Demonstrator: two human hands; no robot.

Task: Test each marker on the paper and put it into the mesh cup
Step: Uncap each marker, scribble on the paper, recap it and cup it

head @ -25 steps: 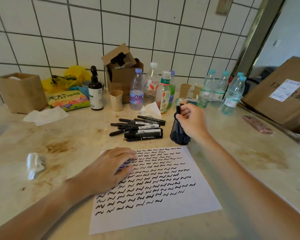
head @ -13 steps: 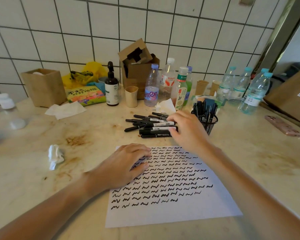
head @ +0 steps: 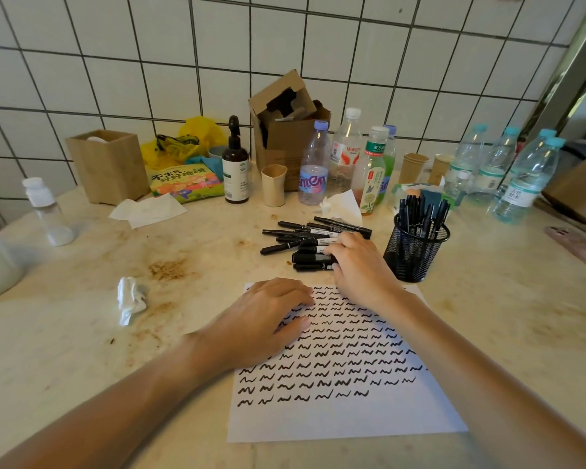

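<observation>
Head view: left hand [head: 268, 324] flat, fingers relaxed, pinning paper [head: 345, 411]; right hand [head: 356, 262] curling onto marker pile [head: 305, 240] just beyond paper, mesh cup [head: 415, 252] beside for drop-off.

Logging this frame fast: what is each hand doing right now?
Left hand: open, resting flat on the paper.
Right hand: on the loose markers; whether it grips one cannot be told.

Soft, even daylight is filling the scene, and shadows are staying faint. The wide lens is bending the wall tiles [head: 115, 79] near the edges, where sharpness is falling slightly.
</observation>
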